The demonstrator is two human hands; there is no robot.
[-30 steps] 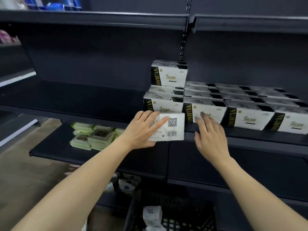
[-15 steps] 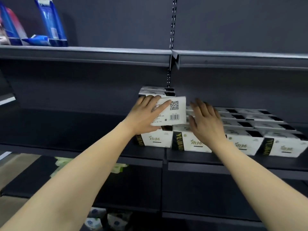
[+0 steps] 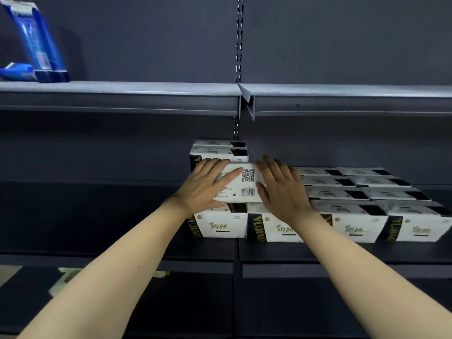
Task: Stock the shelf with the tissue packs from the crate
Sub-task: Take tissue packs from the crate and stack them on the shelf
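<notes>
A white tissue pack (image 3: 247,184), its QR code and barcode facing me, is held just above the front left packs on the dark shelf (image 3: 318,253). My left hand (image 3: 208,184) grips its left half, fingers spread over the face and thumb under the lower edge. My right hand (image 3: 283,189) lies against its right end with fairly straight fingers, thumb on the face. Several white-and-black tissue packs (image 3: 354,223) fill the shelf to the right in rows. A higher stack (image 3: 220,149) stands behind the held pack. The crate is out of view.
An upper shelf (image 3: 122,94) runs overhead, with blue packages (image 3: 36,45) at its far left. The left half of the tissue shelf (image 3: 85,211) is bare dark board. Pale green packs (image 3: 66,275) show on the lower shelf at the left.
My left hand lifted the pack from the shelf's front edge up over the front packs. My right hand moved from the neighbouring packs onto its right end. My view tilted up, losing the crate.
</notes>
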